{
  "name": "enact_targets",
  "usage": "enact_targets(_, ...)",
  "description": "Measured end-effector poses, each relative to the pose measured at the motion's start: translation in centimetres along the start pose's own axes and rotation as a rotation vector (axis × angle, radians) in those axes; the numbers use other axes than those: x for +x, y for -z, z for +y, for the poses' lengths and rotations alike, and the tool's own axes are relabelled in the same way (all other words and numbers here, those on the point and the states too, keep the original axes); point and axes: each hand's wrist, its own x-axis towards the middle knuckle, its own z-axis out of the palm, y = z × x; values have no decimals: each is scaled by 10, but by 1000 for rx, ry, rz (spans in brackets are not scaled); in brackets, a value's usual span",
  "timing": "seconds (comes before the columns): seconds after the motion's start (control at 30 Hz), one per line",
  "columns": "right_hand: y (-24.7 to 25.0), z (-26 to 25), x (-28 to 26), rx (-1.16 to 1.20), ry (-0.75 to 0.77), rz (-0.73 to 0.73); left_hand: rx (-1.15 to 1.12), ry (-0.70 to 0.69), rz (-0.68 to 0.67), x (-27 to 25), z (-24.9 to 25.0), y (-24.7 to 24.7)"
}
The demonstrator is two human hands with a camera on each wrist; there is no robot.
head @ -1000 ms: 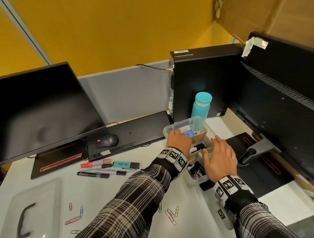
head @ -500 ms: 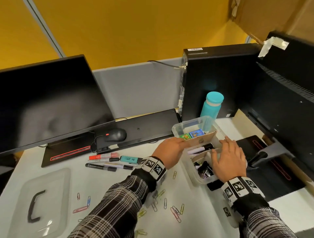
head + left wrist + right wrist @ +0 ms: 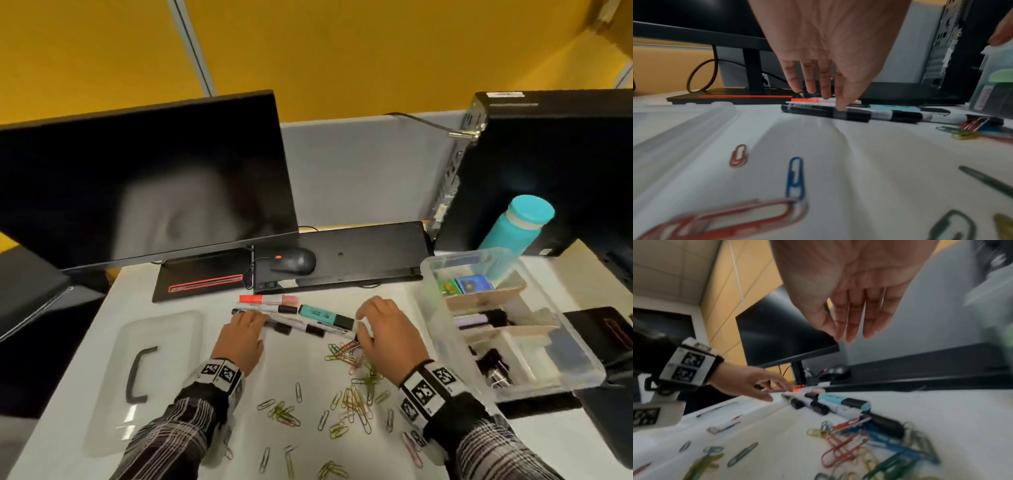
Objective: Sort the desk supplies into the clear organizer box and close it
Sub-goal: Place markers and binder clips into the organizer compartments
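Several markers and pens lie in a row on the white desk: a red marker (image 3: 267,299), a teal highlighter (image 3: 322,315) and a black marker (image 3: 287,328). My left hand (image 3: 250,320) reaches down at their left end with straight fingers, and its thumb touches the black marker (image 3: 826,112). My right hand (image 3: 366,322) hovers over their right end, fingers straight and holding nothing (image 3: 851,334). The clear organizer box (image 3: 432,310) stands open at the right, with cardboard dividers and some supplies inside. Coloured paper clips (image 3: 356,397) are scattered in front of me.
The box's clear lid (image 3: 164,339) with a black handle lies flat at the left. A black monitor (image 3: 144,178), mouse (image 3: 294,261) and keyboard (image 3: 346,253) stand behind the pens. A teal bottle (image 3: 513,226) and a black computer case (image 3: 548,154) are behind the box.
Both hands have left the organizer box and moved left to the row of pens. My view has swung left and down toward the desk.
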Motion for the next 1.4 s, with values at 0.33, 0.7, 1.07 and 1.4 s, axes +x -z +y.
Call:
enact_targets(0.33,-84,-13,49,-329,-54,-430,111,-136,-36,22,-18,-13)
enact_targets(0.7,-78,-48,56,53,-128,-431,149,-212,-51,15,-22,-15)
enact_targets(1.07,-80,-59,50,-80,-96,-541,49,-118,99,16,-26,4)
enact_targets(1.4,41,-13,38,-172,-157,-217,141,-88,-34,50,-2,-1)
